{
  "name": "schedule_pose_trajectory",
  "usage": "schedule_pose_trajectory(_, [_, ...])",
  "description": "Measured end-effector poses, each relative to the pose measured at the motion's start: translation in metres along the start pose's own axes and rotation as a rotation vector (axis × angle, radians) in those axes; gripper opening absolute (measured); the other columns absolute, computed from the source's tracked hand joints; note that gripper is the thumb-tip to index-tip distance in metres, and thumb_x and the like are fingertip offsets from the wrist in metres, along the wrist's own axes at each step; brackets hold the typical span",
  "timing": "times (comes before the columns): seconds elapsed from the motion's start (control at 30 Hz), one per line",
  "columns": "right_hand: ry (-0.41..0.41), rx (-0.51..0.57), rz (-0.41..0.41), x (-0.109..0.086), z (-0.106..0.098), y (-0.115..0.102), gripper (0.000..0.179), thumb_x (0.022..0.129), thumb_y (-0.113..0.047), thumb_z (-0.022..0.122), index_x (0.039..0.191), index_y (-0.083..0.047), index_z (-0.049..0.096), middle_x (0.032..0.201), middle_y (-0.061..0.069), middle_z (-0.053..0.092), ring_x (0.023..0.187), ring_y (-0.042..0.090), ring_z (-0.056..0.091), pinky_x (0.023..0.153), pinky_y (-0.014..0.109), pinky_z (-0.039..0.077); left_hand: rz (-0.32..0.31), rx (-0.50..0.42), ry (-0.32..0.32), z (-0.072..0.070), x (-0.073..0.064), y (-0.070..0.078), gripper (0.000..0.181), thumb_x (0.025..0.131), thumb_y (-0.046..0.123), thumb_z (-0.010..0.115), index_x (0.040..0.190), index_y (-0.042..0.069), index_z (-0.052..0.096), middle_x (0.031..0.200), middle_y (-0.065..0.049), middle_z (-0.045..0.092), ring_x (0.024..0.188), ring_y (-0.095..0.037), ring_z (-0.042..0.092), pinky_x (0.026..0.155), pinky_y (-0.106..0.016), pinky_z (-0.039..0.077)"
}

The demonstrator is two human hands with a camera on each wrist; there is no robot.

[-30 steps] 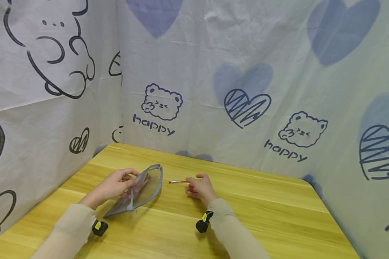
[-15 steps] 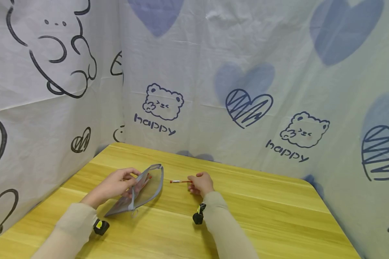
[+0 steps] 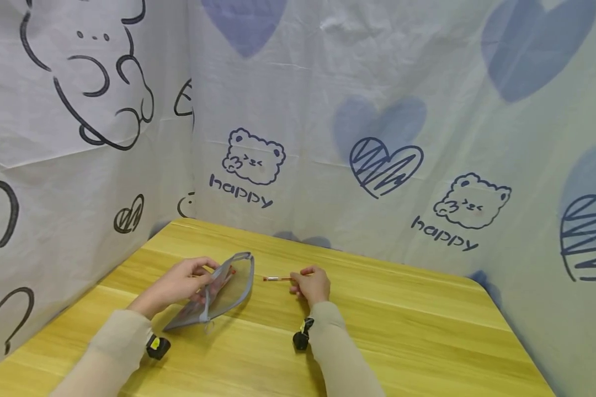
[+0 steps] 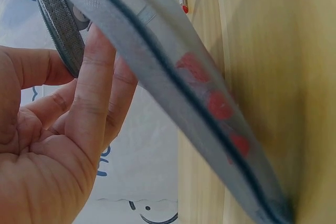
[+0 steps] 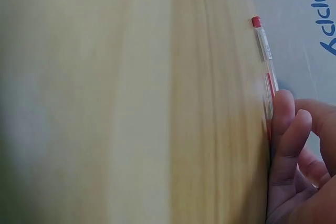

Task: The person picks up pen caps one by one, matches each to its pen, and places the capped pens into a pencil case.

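My left hand (image 3: 181, 284) grips the rim of a grey see-through zip pouch (image 3: 228, 298), which is held tilted with its mouth open toward the right. Red shapes (image 4: 219, 105) show through the pouch wall in the left wrist view; I cannot tell whether they are print or contents. To the right of the pouch, my right hand (image 3: 312, 284) pinches a clear pen with red ink (image 3: 273, 279) near one end. Its red end (image 5: 256, 21) points toward the pouch, a short gap away from it. Whether the pen touches the table cannot be told.
The wood-grain table (image 3: 417, 342) reaches beyond both hands. White cloth (image 3: 318, 82) with hearts and bear drawings hangs along its back and sides. A zip pull ring (image 3: 209, 327) dangles from the pouch's near edge.
My right hand has turned and its fingers have closed in on the pen, with the wrist swinging left. The left hand and pouch stay about the same. The head view has shifted slightly.
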State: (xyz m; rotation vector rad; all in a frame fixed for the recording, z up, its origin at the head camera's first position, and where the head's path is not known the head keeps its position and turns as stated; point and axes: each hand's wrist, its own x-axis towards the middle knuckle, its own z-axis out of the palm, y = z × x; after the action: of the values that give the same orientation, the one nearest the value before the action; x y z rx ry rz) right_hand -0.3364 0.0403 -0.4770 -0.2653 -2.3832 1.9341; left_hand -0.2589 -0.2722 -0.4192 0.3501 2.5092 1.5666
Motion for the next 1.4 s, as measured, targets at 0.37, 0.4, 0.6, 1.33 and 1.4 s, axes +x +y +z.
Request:
schedule_pose_trajectory(0.37, [-0.055, -0.051, -0.015, 0.0027, -0.0038, 0.0023, 0.014, 0.093, -0.007, 0.081, 0.096, 0.002, 0.072, 0.064, 0.007, 0.073, 0.045, 0.006, 0.062, 0.043, 0.018, 0.047, 0.007, 0.015, 0.009, 0.0010, 0.0002, -0.0008, 0.033, 0.109, 0.008, 0.050, 0.140, 0.001, 0.059, 0.107, -0.016, 0.074, 0.077, -0.025, 0.069, 0.069, -0.043, 0.062])
schedule_pose_trajectory(0.4, [-0.058, -0.050, -0.012, 0.0027, -0.0040, 0.0020, 0.014, 0.092, -0.007, 0.082, 0.096, 0.002, 0.071, 0.064, 0.007, 0.074, 0.046, 0.006, 0.062, 0.043, 0.018, 0.047, 0.009, 0.015, 0.011, 0.0011, -0.0002, -0.0005, 0.033, 0.109, 0.008, 0.051, 0.140, 0.001, 0.059, 0.107, -0.016, 0.074, 0.078, -0.025, 0.069, 0.069, -0.043, 0.062])
schedule_pose_trajectory(0.6, [-0.063, -0.097, -0.015, 0.0035, -0.0031, 0.0025, 0.016, 0.090, -0.006, 0.084, 0.095, 0.001, 0.070, 0.067, 0.008, 0.075, 0.047, 0.006, 0.063, 0.043, 0.018, 0.046, 0.011, 0.020, 0.012, 0.0010, -0.0013, 0.0006, 0.035, 0.108, 0.008, 0.050, 0.142, 0.000, 0.058, 0.109, -0.017, 0.074, 0.078, -0.025, 0.070, 0.069, -0.044, 0.063])
schedule_pose_trajectory(1.33, [0.037, -0.305, -0.095, 0.0026, -0.0017, -0.0059, 0.043, 0.084, -0.004, 0.090, 0.120, -0.001, 0.066, 0.085, 0.015, 0.075, 0.056, 0.010, 0.068, 0.053, 0.025, 0.056, 0.015, 0.013, 0.007, 0.0020, 0.0016, -0.0029, 0.033, 0.110, 0.008, 0.051, 0.141, 0.002, 0.060, 0.107, -0.017, 0.074, 0.075, -0.026, 0.068, 0.067, -0.043, 0.061])
schedule_pose_trajectory(1.4, [0.055, -0.337, -0.103, 0.0031, -0.0032, -0.0069, 0.044, 0.083, -0.004, 0.091, 0.120, -0.002, 0.068, 0.089, 0.016, 0.076, 0.059, 0.013, 0.071, 0.057, 0.027, 0.059, 0.017, 0.012, 0.004, 0.0023, 0.0022, -0.0028, 0.033, 0.110, 0.008, 0.052, 0.141, 0.002, 0.059, 0.106, -0.017, 0.074, 0.075, -0.025, 0.069, 0.068, -0.044, 0.062])
